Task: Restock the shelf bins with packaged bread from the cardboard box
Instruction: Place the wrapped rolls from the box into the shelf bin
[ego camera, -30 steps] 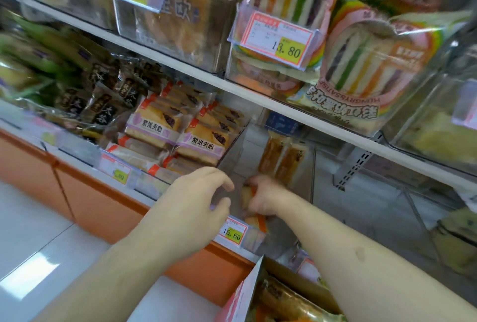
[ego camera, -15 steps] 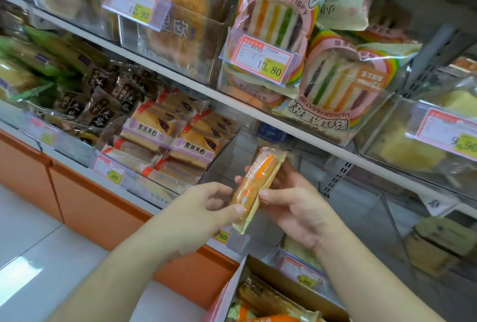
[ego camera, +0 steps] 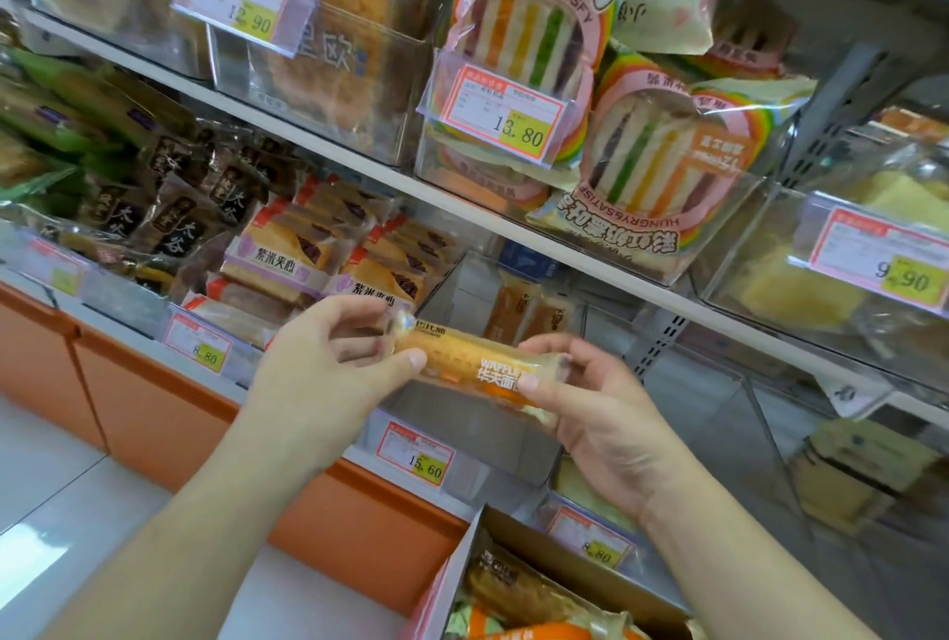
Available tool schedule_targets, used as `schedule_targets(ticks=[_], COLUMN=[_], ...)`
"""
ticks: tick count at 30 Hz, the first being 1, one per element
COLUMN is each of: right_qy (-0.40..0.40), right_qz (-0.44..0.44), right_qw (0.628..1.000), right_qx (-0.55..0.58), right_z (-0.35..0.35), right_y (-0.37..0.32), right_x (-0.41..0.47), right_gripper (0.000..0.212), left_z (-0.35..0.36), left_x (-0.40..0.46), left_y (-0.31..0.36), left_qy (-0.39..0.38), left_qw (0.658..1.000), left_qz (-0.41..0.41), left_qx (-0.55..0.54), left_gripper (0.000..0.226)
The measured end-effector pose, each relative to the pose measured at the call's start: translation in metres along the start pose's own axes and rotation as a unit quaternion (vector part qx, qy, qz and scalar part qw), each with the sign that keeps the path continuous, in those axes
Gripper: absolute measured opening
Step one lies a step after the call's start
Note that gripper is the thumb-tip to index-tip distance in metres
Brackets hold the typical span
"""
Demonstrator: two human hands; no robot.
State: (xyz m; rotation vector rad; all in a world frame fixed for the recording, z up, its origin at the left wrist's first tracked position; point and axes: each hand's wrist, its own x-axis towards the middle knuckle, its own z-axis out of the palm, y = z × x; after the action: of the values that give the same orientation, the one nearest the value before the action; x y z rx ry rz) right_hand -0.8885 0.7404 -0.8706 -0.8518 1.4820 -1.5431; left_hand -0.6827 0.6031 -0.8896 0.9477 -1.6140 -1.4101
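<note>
Head view, price tag [ego camera: 415,453], clear bin [ego camera: 513,449], cardboard box [ego camera: 554,554]

White upper shelf [ego camera: 328,138] carrying clear bins [ego camera: 411,74] of rainbow sandwich packs [ego camera: 662,167], lower shelf [ego camera: 128,326] with purple-rice bread packs [ego camera: 287,254], price tags [ego camera: 416,454] clipped in front

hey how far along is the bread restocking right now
Done: two orange-wrapped bread packs already stand at the back of the clear plastic bin tagged 15.60. In hand: the left hand and right hand both grip a clear-wrapped waffle bread pack in front of that bin, not yet placed. Left: more packs show in the open cardboard box below, and the bin has much room.
</note>
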Motion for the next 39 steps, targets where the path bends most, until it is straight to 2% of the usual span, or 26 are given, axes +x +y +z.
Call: schedule_targets(ticks=[2, 3, 5, 6, 9, 14, 16, 18, 20, 22, 24, 26, 30, 34, 39], right_qy=[-0.014, -0.024, -0.039, -0.041, -0.035, -0.050, -0.054, -0.034, 0.011, 0.077, 0.109, 0.121, 0.114, 0.107, 0.143], right_qz=[0.006, 0.008, -0.001, -0.010, -0.021, -0.096, -0.135, -0.161, -0.163, -0.128, -0.087, -0.083, -0.100, -0.174, -0.202], right_qw=[0.999, 0.998, 0.999, 0.999, 0.989, 0.964, 0.955, 0.946, 0.934, 0.918, 0.908, 0.889, 0.873, 0.852, 0.802], right_qx=[0.046, 0.061, 0.026, -0.019, -0.142, -0.242, -0.260, -0.280, -0.319, -0.366, -0.395, -0.434, -0.463, -0.481, -0.544], right_z=[0.001, 0.003, 0.007, 0.009, 0.015, 0.026, 0.030, 0.027, 0.020, 0.014, 0.009, 0.003, -0.011, -0.016, -0.027], right_y=[0.002, 0.004, 0.010, 0.013, 0.011, -0.012, -0.014, -0.011, -0.007, -0.003, -0.003, -0.001, 0.009, 0.018, 0.035], right_x=[-0.002, -0.002, -0.002, 0.000, 0.006, 0.023, 0.033, 0.044, 0.059, 0.078, 0.096, 0.117, 0.161, 0.195, 0.226], right_gripper=[0.047, 0.046, 0.045, 0.045, 0.050, 0.074, 0.069, 0.055, 0.049, 0.048, 0.045, 0.042, 0.045, 0.048, 0.056], left_z=[0.004, 0.008, 0.017, 0.020, 0.024, 0.028, 0.032, 0.034, 0.033, 0.030, 0.028, 0.026, 0.022, 0.023, 0.027], left_x=[0.000, 0.000, -0.003, -0.002, 0.004, 0.009, 0.011, 0.017, 0.023, 0.027, 0.025, 0.027, 0.033, 0.035, 0.034], left_y=[-0.002, -0.001, 0.002, 0.003, 0.001, -0.002, -0.001, -0.001, -0.004, -0.010, -0.016, -0.027, -0.039, -0.039, -0.043], left_qy=[0.014, 0.006, -0.032, -0.035, -0.025, -0.062, -0.071, -0.059, -0.023, 0.004, -0.014, -0.053, -0.082, -0.070, -0.056], left_qw=[0.998, 0.992, 0.966, 0.964, 0.976, 0.989, 0.988, 0.989, 0.995, 0.997, 0.968, 0.944, 0.931, 0.935, 0.937], left_qz=[-0.038, -0.070, -0.124, -0.125, -0.081, -0.005, 0.010, 0.014, 0.012, 0.058, 0.110, 0.117, 0.112, 0.113, 0.116], left_qx=[-0.044, -0.109, -0.223, -0.233, -0.201, -0.131, -0.134, -0.134, -0.099, 0.056, 0.226, 0.304, 0.338, 0.329, 0.326], left_gripper=[0.046, 0.043, 0.032, 0.026, 0.017, 0.019, 0.021, 0.029, 0.036, 0.043, 0.052, 0.062, 0.066, 0.064, 0.068])
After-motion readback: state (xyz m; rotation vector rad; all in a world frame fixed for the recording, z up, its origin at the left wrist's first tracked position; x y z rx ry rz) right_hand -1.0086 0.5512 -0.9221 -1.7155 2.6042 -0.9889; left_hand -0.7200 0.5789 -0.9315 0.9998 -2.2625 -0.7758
